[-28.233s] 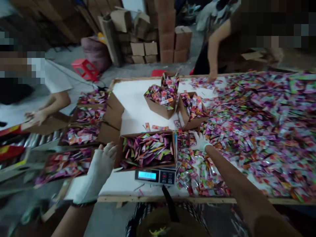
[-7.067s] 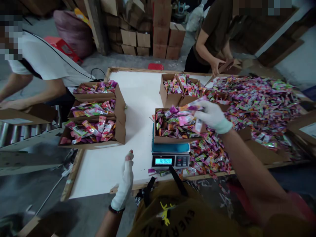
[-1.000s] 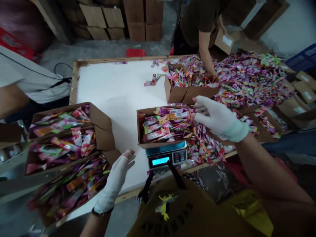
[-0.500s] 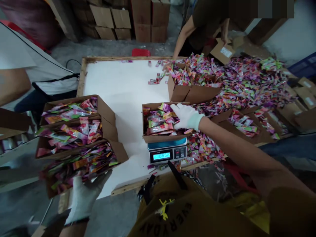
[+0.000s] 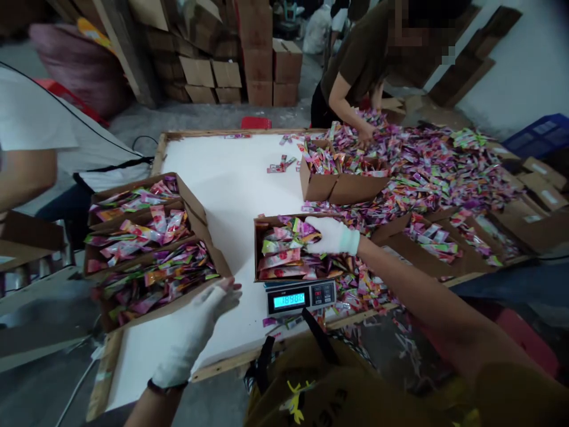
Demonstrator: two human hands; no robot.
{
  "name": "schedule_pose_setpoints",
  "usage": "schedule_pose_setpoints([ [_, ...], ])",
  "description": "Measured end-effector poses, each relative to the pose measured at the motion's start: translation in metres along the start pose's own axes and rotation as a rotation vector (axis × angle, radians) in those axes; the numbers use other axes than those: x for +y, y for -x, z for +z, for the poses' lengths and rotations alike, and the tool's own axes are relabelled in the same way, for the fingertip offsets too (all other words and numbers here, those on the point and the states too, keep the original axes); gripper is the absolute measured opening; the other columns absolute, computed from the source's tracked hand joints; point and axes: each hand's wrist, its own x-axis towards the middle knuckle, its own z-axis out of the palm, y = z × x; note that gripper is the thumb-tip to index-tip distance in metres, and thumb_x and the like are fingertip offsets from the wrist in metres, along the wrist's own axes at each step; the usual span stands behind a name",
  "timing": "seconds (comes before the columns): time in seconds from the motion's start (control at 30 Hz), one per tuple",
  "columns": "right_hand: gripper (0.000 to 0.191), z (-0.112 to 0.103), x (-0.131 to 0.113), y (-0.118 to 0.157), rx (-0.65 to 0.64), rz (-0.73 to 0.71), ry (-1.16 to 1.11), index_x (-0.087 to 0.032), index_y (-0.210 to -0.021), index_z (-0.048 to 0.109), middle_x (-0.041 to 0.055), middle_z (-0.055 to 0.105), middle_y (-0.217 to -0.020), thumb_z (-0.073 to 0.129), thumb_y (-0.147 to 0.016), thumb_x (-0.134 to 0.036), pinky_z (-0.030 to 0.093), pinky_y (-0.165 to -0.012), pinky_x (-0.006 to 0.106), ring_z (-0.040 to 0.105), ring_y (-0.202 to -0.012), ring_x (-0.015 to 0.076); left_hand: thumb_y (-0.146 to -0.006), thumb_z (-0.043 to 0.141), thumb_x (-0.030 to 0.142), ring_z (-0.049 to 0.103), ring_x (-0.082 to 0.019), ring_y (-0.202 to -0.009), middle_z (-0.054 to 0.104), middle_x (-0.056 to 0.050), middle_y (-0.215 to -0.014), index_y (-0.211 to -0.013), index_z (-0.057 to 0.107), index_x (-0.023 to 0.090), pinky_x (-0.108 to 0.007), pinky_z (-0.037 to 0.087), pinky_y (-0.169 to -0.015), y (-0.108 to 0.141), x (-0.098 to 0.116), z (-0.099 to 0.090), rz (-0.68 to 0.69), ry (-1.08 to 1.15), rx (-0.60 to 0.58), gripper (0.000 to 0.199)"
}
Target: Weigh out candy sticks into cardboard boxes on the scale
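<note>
A carton (image 5: pixel 260 252) filled with small colourful wrapped packets (image 5: pixel 284 258) rests on a digital scale (image 5: pixel 322 293) with a lit blue display. My right hand (image 5: pixel 326 235), in a white glove with a pale green cuff, lies on the packets at that carton's right side. Its fingers are stretched out, though the tips are partly lost among the packets. My left hand (image 5: pixel 207 308), in a white glove with bare fingertips, holds nothing. It hovers with extended fingers beside the front corner of several packet-filled cartons (image 5: pixel 195 207) on the left.
A white tabletop (image 5: pixel 231 190) with a wooden rim carries everything. Loose packets (image 5: pixel 427 160) are heaped on the right, around more cartons (image 5: pixel 355 188). Across the table a co-worker (image 5: pixel 355 77) reaches into the heap. Another person's arm (image 5: pixel 26 178) is at left. Stacked boxes (image 5: pixel 258 53) stand behind.
My left hand has moved right and away from the front left carton. My right hand stays in the scale carton. The co-worker now reaches into the heap, and the view has tilted up.
</note>
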Motion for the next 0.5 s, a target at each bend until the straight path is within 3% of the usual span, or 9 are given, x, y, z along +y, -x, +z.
schedule_pose_setpoints([
  [0.1,0.054,-0.021,0.004,0.005,0.136,-0.080,-0.374,-0.015,-0.114,0.068,0.0061,0.077,-0.102,0.085,-0.071,-0.042,0.056,-0.087,0.036,0.071,-0.093,0.0253,-0.079,0.083,0.048,0.065,-0.039,-0.133,0.073,-0.016,-0.139,-0.129,0.071,0.017,-0.053,0.047,-0.120,0.015,0.020,0.043,0.517,-0.245,0.083,0.060],
  [0.2,0.058,-0.051,0.005,0.016,0.245,-0.121,-0.628,-0.016,-0.111,0.068,0.0060,0.079,-0.104,0.090,-0.066,-0.045,0.058,-0.091,0.038,0.073,-0.094,0.0243,-0.087,0.077,0.048,0.051,-0.036,-0.150,0.056,-0.012,-0.162,-0.151,0.061,0.020,-0.050,0.031,-0.131,0.006,0.035,0.079,0.772,-0.364,0.054,0.071],
  [0.3,0.050,-0.084,0.009,0.049,0.430,-0.072,-0.652,-0.020,-0.100,0.069,0.0057,0.079,-0.102,0.094,-0.062,-0.041,0.060,-0.095,0.043,0.073,-0.094,0.0257,-0.088,0.078,0.049,0.038,-0.036,-0.159,0.044,-0.013,-0.171,-0.162,0.049,0.020,-0.049,0.020,-0.135,-0.011,0.034,0.103,0.785,-0.392,-0.049,0.085],
  [0.37,0.040,-0.102,0.021,0.081,0.523,0.018,-0.619,-0.024,-0.086,0.067,0.0041,0.076,-0.091,0.095,-0.064,-0.041,0.061,-0.088,0.045,0.072,-0.088,0.0269,-0.090,0.076,0.055,0.035,-0.036,-0.161,0.042,-0.015,-0.172,-0.165,0.045,0.018,-0.046,0.019,-0.135,-0.018,0.029,0.109,0.739,-0.368,-0.055,0.089],
  [0.43,0.039,-0.109,0.042,0.114,0.601,0.129,-0.567,-0.026,-0.072,0.061,0.0028,0.069,-0.076,0.096,-0.066,-0.043,0.061,-0.076,0.044,0.067,-0.075,0.0256,-0.093,0.072,0.060,0.032,-0.035,-0.162,0.041,-0.015,-0.172,-0.166,0.043,0.018,-0.044,0.019,-0.135,-0.023,0.024,0.106,0.727,-0.319,-0.027,0.089],
  [0.5,0.043,-0.103,0.071,0.142,0.664,0.226,-0.485,-0.027,-0.064,0.057,0.0026,0.063,-0.067,0.095,-0.067,-0.045,0.057,-0.066,0.042,0.060,-0.064,0.0224,-0.095,0.068,0.061,0.032,-0.033,-0.162,0.041,-0.014,-0.173,-0.165,0.044,0.021,-0.043,0.021,-0.134,-0.024,0.021,0.096,0.740,-0.250,-0.016,0.084],
])
